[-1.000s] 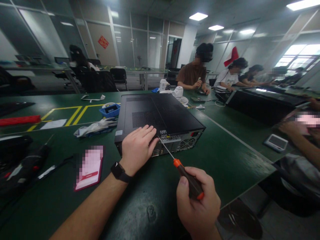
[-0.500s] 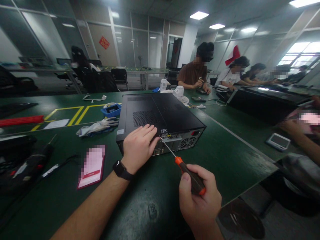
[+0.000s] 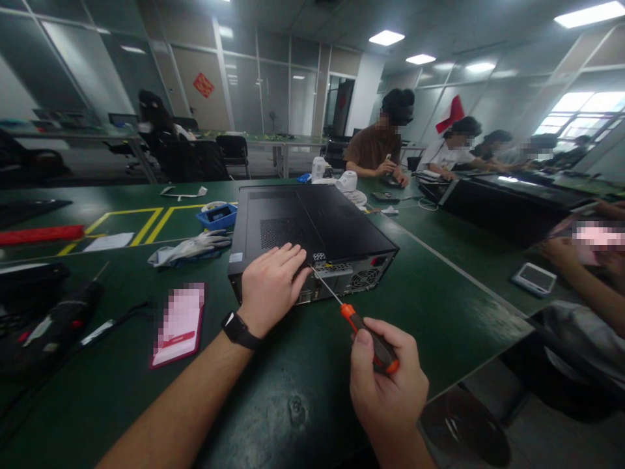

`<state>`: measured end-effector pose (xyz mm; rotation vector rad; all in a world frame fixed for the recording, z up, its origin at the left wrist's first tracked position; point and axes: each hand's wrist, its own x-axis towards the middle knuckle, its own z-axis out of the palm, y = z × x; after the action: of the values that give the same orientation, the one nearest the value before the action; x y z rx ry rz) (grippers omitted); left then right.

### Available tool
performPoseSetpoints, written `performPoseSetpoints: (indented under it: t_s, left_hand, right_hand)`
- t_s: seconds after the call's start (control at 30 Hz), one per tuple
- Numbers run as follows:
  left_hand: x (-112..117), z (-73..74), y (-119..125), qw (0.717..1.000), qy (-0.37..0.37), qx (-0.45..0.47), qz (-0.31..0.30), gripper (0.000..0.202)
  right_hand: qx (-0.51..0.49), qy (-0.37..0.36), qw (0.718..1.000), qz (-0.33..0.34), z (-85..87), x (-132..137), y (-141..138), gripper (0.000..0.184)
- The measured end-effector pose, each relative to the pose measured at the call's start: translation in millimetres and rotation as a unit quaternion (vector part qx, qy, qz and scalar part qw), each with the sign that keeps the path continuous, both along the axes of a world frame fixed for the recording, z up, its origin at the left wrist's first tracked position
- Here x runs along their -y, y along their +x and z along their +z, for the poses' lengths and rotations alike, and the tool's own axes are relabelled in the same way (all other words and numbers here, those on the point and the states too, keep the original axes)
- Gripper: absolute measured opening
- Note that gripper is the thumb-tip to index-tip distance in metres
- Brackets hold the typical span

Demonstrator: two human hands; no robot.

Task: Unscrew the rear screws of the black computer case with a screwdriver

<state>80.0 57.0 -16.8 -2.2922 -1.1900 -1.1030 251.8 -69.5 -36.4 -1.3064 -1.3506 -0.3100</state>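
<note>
A black desktop computer case (image 3: 312,228) lies on its side on the green table (image 3: 430,312), its rear panel facing me. My left hand (image 3: 271,286), with a dark watch on the wrist, rests flat with fingers spread on the case's near top edge. My right hand (image 3: 388,384) is closed round the black and orange handle of a screwdriver (image 3: 361,329). The thin shaft points up and left, and its tip meets the rear panel just beside my left fingertips.
A pink-red booklet (image 3: 178,326) lies left of my arm, with dark tools (image 3: 53,326) further left. Grey gloves (image 3: 190,247) and a blue tray (image 3: 217,215) sit behind. A white device (image 3: 533,279) lies at right. Several people sit along the far side.
My right hand has risen slightly with the screwdriver; the tip stays at the rear panel. My left hand has not moved on the case.
</note>
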Motion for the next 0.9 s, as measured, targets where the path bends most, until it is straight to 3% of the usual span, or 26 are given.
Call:
performPoseSetpoints:
  t_s: [0.9]
  left_hand:
    - [-0.1,-1.1,-0.6,1.0,-0.002,-0.005,0.002,0.031]
  right_hand:
    - [-0.001,-0.012,1.0,0.005,2.0,0.7,-1.3,0.015]
